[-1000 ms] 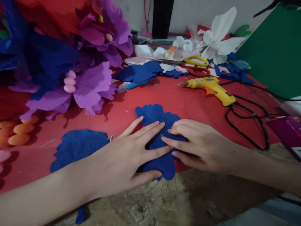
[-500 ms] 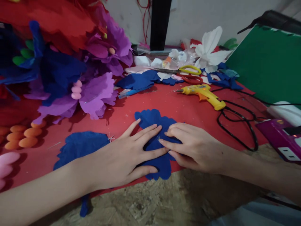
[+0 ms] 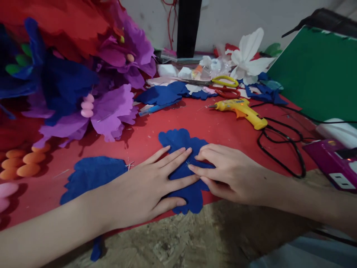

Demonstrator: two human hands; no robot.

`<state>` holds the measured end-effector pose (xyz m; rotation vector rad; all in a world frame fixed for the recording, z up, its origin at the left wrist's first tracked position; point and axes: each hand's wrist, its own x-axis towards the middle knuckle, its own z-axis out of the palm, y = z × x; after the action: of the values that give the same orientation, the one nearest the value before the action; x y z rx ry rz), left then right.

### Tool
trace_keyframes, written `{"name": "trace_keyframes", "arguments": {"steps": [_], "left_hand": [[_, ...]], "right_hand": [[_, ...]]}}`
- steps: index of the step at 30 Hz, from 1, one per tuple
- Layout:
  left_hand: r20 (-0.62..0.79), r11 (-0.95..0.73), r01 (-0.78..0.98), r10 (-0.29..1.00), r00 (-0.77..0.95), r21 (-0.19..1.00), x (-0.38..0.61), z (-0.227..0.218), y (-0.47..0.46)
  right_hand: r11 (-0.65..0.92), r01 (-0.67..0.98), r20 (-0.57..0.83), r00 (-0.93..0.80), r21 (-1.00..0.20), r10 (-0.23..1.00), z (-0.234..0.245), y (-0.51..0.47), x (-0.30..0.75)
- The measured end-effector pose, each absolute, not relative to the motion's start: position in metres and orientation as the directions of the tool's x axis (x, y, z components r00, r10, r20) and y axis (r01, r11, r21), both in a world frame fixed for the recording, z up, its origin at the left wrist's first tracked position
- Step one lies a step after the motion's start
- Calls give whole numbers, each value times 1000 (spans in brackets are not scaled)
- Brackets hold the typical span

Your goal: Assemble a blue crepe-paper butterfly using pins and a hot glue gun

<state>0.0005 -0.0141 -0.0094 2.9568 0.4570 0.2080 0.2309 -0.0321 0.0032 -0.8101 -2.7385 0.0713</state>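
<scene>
A blue flower-shaped cutout [image 3: 189, 197] with wavy petal edges lies in front of me, with a few tiny pale strands [image 3: 187, 163] at its middle. My left hand [image 3: 158, 178] lies flat across the cutout's left side, fingers spread. On its right side, my right hand [image 3: 223, 171] is bent, its fingertips drawn together on a petal; the index fingertip touches close by the strands. Whatever is under those fingertips is hidden. Another blue petal piece [image 3: 95, 173] lies partly under my left forearm, and thin pale sticks [image 3: 129, 165] show by its right edge.
Beyond the hands lie a yellow glue gun [image 3: 244, 110] with a looped black cord [image 3: 299, 158], yellow-handled scissors [image 3: 224, 81] and blue scraps [image 3: 161, 95]. Large purple flowers [image 3: 114, 109] crowd the left, near orange oval pieces [image 3: 29, 163]. A purple power strip [image 3: 329, 160] sits right.
Both hands stay nearly in place on the blue cutout. The view has shifted slightly, so the flowers at left appear a little further left.
</scene>
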Motion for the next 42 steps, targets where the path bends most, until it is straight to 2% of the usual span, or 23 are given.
{"name": "trace_keyframes", "arguments": {"steps": [6,11,15,18,21,23,29,31,35,39,42], "left_hand": [[42,-943,298,307,951,150,1,-7,-14],[43,-943,300,309,950,144,2,-6,-13],[79,-944,299,312,947,135,1,-9,-13],[74,-942,311,321,944,126,-1,-9,-14],[66,-944,314,322,944,104,-1,-7,-15],[77,-948,308,314,946,86,0,-7,-15],[101,-951,304,309,946,58,1,-10,-15],[109,-950,305,311,944,65,0,-10,-15],[89,-939,324,335,938,114,-2,-12,-16],[81,-928,342,356,931,145,-1,-12,-16],[80,-932,335,348,934,141,0,-10,-15]], "right_hand": [[825,555,231,-793,-108,563,2,-36,235],[827,553,250,-790,-102,559,6,-36,240],[824,555,278,-778,-116,563,10,-37,244],[814,569,354,-742,-115,569,13,-36,251],[639,769,448,-559,-37,698,15,-25,267],[379,925,460,-351,35,816,15,-10,284],[-40,994,299,8,101,954,-2,42,334],[-99,990,212,76,100,974,-7,53,342],[-118,991,95,111,69,989,-11,63,350],[-139,990,103,138,1,985,-12,64,351],[-148,986,177,159,-77,971,-10,60,349]]}}
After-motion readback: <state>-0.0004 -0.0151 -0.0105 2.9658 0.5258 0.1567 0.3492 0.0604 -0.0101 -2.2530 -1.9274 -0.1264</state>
